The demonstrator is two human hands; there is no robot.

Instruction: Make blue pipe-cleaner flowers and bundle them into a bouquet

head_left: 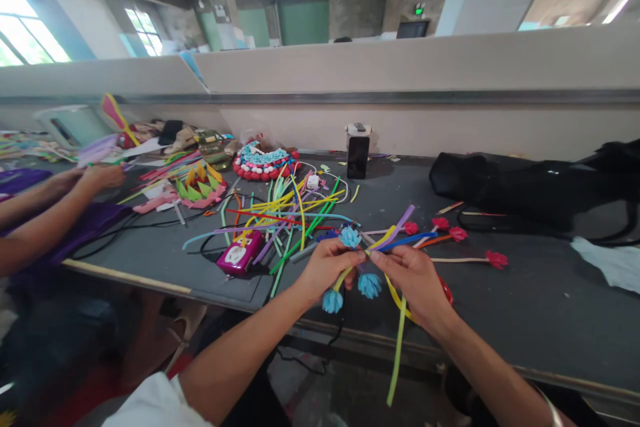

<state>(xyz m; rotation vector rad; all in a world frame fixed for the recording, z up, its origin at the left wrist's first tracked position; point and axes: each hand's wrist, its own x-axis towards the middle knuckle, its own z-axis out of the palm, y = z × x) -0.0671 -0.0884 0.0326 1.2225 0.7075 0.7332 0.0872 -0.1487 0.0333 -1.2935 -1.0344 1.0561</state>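
My left hand [330,268] is closed around the stems of several small blue flowers. One blue flower [350,236] stands above the fingers; another blue flower [370,285] and a third blue flower [333,301] hang below. Its fingertips meet those of my right hand [415,277], which pinches the ends of coloured strips. Among them are a purple strip [403,221], a blue strip [403,241] and a long yellow-green strip [397,353] that dangles past the table edge. Just beyond the right hand, red flowers such as this one [497,259] lie on thin stems.
A tangle of coloured strips [300,203] and a purple box [241,253] lie left of my hands. A phone [357,157] leans upright at the back. On the right are a black bag [490,187] and a pale cloth [607,263]. A co-worker's hands [103,175] are at far left.
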